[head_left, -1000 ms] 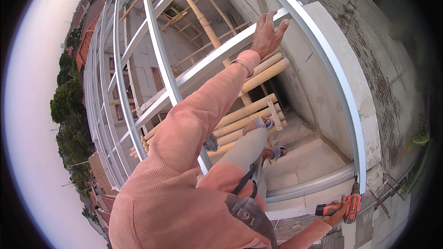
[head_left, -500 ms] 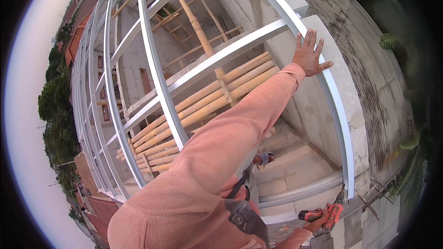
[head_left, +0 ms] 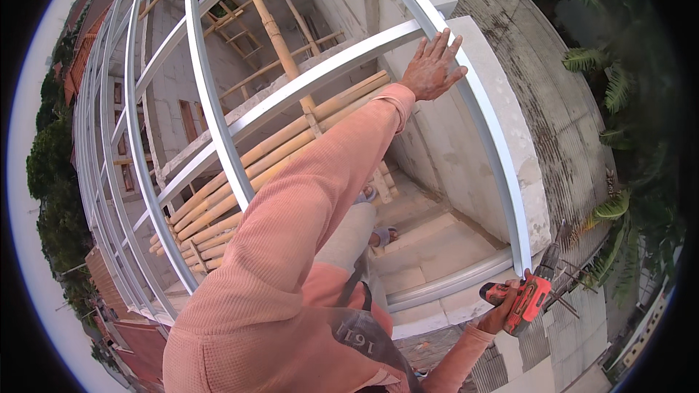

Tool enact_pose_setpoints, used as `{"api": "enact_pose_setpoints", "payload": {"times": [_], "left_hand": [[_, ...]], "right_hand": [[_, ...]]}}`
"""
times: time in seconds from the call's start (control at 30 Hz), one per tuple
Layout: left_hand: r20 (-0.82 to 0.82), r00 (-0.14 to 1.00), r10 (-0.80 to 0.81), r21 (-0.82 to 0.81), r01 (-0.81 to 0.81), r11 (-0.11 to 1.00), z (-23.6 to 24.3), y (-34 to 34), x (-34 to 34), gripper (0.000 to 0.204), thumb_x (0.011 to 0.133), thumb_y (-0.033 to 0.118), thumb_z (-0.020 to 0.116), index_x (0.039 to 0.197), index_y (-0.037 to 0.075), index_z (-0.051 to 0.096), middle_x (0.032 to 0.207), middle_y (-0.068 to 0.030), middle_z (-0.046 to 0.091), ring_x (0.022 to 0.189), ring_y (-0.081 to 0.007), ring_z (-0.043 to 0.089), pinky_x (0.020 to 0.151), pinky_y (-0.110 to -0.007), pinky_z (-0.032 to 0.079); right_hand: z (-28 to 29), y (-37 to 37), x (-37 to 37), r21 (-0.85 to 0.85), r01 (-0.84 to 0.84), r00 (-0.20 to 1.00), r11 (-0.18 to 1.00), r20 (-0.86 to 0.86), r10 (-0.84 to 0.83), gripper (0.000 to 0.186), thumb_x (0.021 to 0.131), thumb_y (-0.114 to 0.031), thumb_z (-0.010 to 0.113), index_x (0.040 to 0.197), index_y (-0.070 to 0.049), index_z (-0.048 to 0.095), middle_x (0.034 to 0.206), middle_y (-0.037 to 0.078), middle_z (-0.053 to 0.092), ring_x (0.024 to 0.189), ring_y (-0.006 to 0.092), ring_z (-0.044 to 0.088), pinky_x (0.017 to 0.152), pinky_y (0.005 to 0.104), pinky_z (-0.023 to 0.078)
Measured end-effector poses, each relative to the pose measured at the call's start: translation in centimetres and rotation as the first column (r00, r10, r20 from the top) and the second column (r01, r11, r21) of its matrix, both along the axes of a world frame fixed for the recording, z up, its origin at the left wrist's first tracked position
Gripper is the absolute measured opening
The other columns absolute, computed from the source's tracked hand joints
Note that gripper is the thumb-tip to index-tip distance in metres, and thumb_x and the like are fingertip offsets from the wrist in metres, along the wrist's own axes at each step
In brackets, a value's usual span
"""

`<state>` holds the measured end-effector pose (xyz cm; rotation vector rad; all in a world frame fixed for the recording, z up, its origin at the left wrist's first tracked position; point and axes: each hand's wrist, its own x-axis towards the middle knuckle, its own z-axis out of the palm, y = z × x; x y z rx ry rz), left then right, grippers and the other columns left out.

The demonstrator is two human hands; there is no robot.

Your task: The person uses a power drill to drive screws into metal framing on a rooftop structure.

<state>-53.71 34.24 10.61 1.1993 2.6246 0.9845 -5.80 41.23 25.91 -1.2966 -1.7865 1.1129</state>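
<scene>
My left hand (head_left: 435,65) rests with spread fingers on a long silver metal beam (head_left: 486,113) along the top of the right wall. In my right hand (head_left: 498,314), at the lower right, is a red and black cordless drill (head_left: 530,301). Its dark chuck points up and away, just outside the beam's near end. Whether the drill touches the beam, I cannot tell. A lower silver rail (head_left: 451,281) meets the beam close to that corner. My pink left sleeve (head_left: 320,175) stretches across the view.
Silver roof beams (head_left: 207,87) cross the open space on the left. Beneath them lie bundled bamboo poles (head_left: 277,147). My sandalled foot (head_left: 383,236) is below, near the blockwork wall (head_left: 444,164). Beyond the wall is a corrugated grey roof (head_left: 539,73) with ferny plants (head_left: 615,207).
The view has shifted, so the scene sits farther left. My drill has swung from pointing at the beam's near end to tilting outward beside it. My left hand stays on the beam.
</scene>
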Motion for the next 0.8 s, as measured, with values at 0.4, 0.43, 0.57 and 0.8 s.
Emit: {"api": "enact_pose_setpoints", "payload": {"times": [0.4, 0.43, 0.57, 0.8], "left_hand": [[0.19, 0.896, 0.401, -0.723, -0.149, 0.675, -5.6, -29.6, -8.9, 0.102, 0.086, 0.076, 0.062, 0.159, 0.011, 0.033, 0.15, -0.0239, 0.051, 0.142, -0.0402, 0.047, 0.118, -0.053, 0.037], [0.204, 0.886, 0.416, -0.719, -0.153, 0.678, -6.5, -30.7, -8.4, 0.102, 0.086, 0.076, 0.062, 0.159, 0.011, 0.033, 0.15, -0.0239, 0.051, 0.142, -0.0402, 0.047, 0.118, -0.053, 0.037], [0.133, 0.877, 0.461, -0.584, -0.307, 0.751, -9.2, -31.7, -6.4, 0.078, 0.083, 0.068, 0.07, 0.134, 0.01, 0.058, 0.106, -0.0245, 0.073, 0.103, -0.0445, 0.07, 0.089, -0.053, 0.054], [0.003, 0.908, 0.418, -0.479, -0.366, 0.798, -11.2, -32.4, -6.1, 0.071, 0.085, 0.067, 0.071, 0.122, 0.006, 0.067, 0.081, -0.0209, 0.073, 0.081, -0.041, 0.073, 0.074, -0.051, 0.056]], "right_hand": [[-11.4, 15.5, -28.6, 0.669, -0.468, 0.864, 0.577, 0.207, 0.459, 0.042, 0.092, -0.018, 0.078, 0.128, -0.002, 0.065, 0.113, 0.016, 0.073, 0.099, 0.0332, 0.071, 0.09, 0.0427, 0.054], [-12.2, 15.9, -30.3, 0.645, -0.469, 0.874, 0.604, 0.239, 0.424, 0.043, 0.091, -0.017, 0.078, 0.131, -0.005, 0.065, 0.116, 0.015, 0.073, 0.103, 0.0332, 0.071, 0.091, 0.0422, 0.054], [-14.6, 18.5, -33.9, 0.622, -0.516, 0.855, 0.59, 0.413, 0.313, 0.05, 0.091, -0.017, 0.077, 0.138, -0.012, 0.062, 0.125, 0.013, 0.071, 0.114, 0.0326, 0.068, 0.097, 0.0405, 0.052], [-17.3, 20.8, -37.6, 0.702, -0.536, 0.843, 0.469, 0.419, 0.337, 0.054, 0.092, -0.028, 0.074, 0.142, -0.013, 0.059, 0.132, 0.011, 0.068, 0.121, 0.0328, 0.065, 0.103, 0.0417, 0.049]]}}
